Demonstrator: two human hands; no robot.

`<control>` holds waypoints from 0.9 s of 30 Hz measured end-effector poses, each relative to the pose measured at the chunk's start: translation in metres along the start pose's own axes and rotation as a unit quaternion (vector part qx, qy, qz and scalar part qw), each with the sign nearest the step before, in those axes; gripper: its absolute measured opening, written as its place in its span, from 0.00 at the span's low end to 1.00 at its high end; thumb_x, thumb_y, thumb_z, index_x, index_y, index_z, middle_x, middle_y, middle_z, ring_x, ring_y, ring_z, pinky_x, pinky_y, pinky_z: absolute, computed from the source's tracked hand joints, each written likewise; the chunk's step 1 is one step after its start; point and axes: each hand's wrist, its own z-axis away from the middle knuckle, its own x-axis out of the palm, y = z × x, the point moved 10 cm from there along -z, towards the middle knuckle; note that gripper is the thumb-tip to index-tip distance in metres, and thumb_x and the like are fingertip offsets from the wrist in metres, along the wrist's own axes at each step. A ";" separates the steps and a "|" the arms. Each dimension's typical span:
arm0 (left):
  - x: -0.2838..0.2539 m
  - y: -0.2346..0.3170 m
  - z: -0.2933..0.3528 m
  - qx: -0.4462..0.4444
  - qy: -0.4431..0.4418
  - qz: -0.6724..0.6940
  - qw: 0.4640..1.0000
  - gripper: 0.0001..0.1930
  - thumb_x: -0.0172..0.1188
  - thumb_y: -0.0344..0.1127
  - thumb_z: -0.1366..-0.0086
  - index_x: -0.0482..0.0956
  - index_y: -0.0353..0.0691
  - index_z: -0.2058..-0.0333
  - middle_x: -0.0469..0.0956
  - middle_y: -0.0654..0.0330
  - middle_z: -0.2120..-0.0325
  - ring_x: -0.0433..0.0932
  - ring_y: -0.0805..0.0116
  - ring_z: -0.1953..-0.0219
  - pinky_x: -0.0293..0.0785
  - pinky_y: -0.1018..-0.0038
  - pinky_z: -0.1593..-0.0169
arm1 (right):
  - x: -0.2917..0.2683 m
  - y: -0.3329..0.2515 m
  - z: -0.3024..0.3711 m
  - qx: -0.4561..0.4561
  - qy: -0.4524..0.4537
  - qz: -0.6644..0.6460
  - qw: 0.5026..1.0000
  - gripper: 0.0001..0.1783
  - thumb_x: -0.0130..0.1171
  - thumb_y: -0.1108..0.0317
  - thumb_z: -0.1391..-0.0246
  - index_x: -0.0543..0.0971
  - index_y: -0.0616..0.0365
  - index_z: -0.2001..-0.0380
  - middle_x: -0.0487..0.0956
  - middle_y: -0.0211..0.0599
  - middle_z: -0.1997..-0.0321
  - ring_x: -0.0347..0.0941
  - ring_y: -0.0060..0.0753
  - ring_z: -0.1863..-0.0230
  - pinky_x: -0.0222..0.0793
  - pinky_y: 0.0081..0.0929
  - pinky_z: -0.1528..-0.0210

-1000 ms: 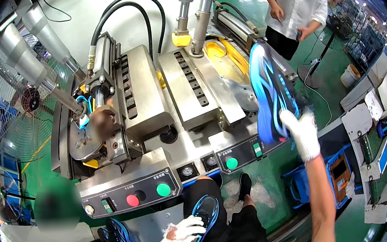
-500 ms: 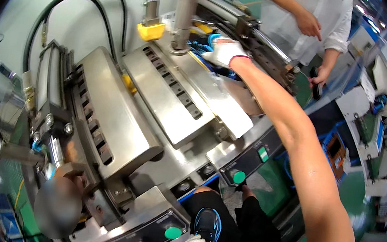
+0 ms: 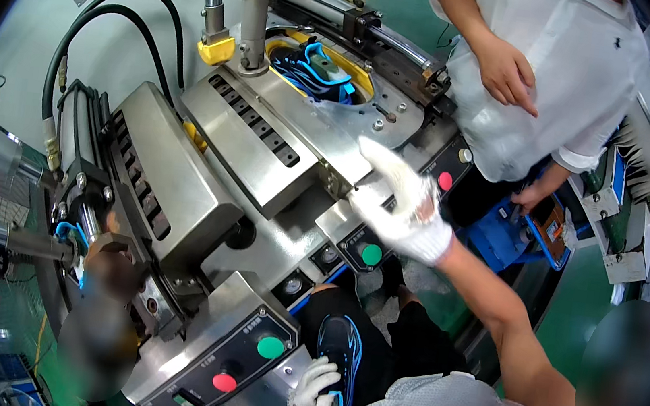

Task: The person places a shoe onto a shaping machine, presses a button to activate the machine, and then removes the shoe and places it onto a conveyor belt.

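Note:
My left hand [image 3: 313, 396], in a white knit glove, is closed on a black shoe with blue trim [image 3: 340, 347] at the bottom of the view. My right hand [image 3: 405, 209], also gloved and a little blurred, hovers over the front of the machine with fingers apart and nothing in it. Below it is a small panel with a green button [image 3: 371, 255]. Another black-and-blue shoe [image 3: 316, 80] sits in the machine's yellow-lined opening [image 3: 366, 78], away from both hands. A larger panel with a green button [image 3: 271, 348] and a red button [image 3: 224, 383] is left of my left hand.
Metal covers [image 3: 174, 176] and upright cylinders [image 3: 255, 16] stand left of the yellow-lined opening. Black hoses [image 3: 121, 12] curve along the white wall. A person in a white shirt [image 3: 535, 75] stands at right, one hand near a blue crate [image 3: 495, 236].
My right hand has drawn back from the shoe in the machine toward the front panel. My left hand stays at its shoe. The view has shifted, and the other person appears closer.

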 end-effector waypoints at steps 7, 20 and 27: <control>0.020 0.016 -0.004 0.010 0.004 -0.022 1.000 0.16 0.55 0.21 0.43 0.83 0.37 0.55 0.82 0.50 0.49 0.77 0.49 0.39 0.70 0.58 0.32 | 0.042 -0.019 0.211 0.149 -0.133 -0.052 0.978 0.38 0.68 0.55 0.40 0.70 0.63 0.32 0.65 0.60 0.25 0.56 0.61 0.21 0.55 0.48 0.22; 0.023 0.008 0.013 0.002 0.033 -0.015 0.999 0.21 0.53 0.20 0.42 0.80 0.34 0.49 0.78 0.47 0.44 0.74 0.49 0.35 0.67 0.59 0.30 | 0.088 0.020 0.178 0.077 -0.100 0.141 0.982 0.49 0.62 0.51 0.40 0.56 0.66 0.24 0.51 0.66 0.20 0.44 0.70 0.19 0.42 0.56 0.18; 0.027 0.007 0.005 0.010 0.010 -0.044 0.999 0.20 0.52 0.19 0.38 0.79 0.34 0.47 0.78 0.48 0.43 0.75 0.52 0.37 0.67 0.62 0.31 | 0.095 0.026 0.177 0.059 -0.097 0.130 0.985 0.48 0.63 0.52 0.40 0.57 0.66 0.25 0.53 0.65 0.20 0.47 0.68 0.19 0.40 0.56 0.18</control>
